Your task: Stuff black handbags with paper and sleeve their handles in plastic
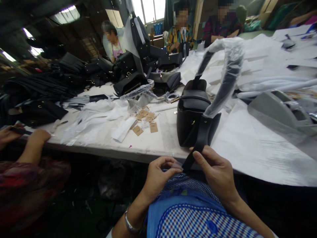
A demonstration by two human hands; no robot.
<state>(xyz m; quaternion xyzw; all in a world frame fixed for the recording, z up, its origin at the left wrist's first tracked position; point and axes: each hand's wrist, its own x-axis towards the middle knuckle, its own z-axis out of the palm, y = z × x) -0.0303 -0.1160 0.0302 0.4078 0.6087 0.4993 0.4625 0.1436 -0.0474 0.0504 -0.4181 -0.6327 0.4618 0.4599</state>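
Observation:
A black handbag (189, 122) stands upright at the table's near edge, its handle (229, 74) wrapped in clear plastic and arching above it. From its side a black strap (198, 148) runs down over the edge toward my lap. My right hand (215, 168) grips this strap between thumb and fingers. At the strap's lower end, my left hand (164, 168) pinches a small piece of clear film that touches the strap tip. Both hands are close together, just in front of the table.
Cardboard tags (145, 120) lie left of the bag, near crumpled plastic wrap (91, 115). A grey tape dispenser (282, 109) sits at right. More black handbags (165, 79) are piled behind. A co-worker's hands (37, 137) work at far left; other people sit across the table.

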